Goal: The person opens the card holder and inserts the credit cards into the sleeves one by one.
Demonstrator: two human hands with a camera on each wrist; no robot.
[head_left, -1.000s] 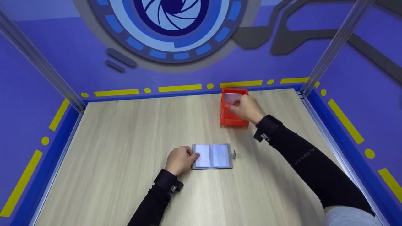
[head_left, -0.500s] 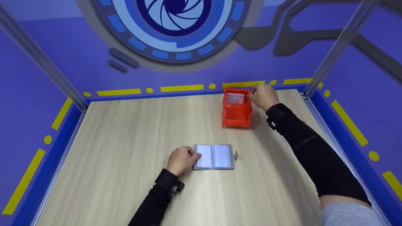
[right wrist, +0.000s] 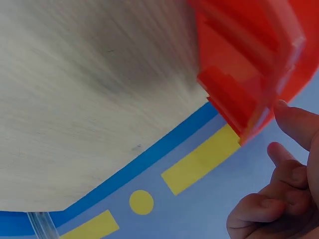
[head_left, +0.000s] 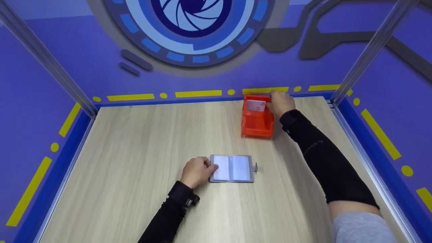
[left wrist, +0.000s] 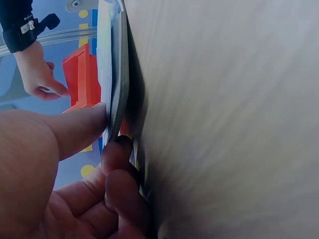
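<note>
A small card holder (head_left: 231, 168) lies open on the table, its grey cover spread under pale plastic sleeves and a clasp tab at its right edge. My left hand (head_left: 196, 171) pinches its left edge; the left wrist view shows the thumb on top and curled fingers at the underside. Farther back stands a red bin (head_left: 257, 131) with a pinkish card (head_left: 255, 105) leaning inside against its rear. My right hand (head_left: 282, 104) is at the bin's rear right corner. In the right wrist view its thumb (right wrist: 294, 122) is at the rim, index finger apart, other fingers loosely curled.
The wooden table (head_left: 152, 145) ends at a blue-purple back wall (head_left: 202, 81), close behind the bin. Side walls with metal corner posts (head_left: 371, 50) bound it left and right.
My right hand has moved from over the bin out to its right side, then closer against its rear right corner. My left hand keeps its hold on the card holder.
</note>
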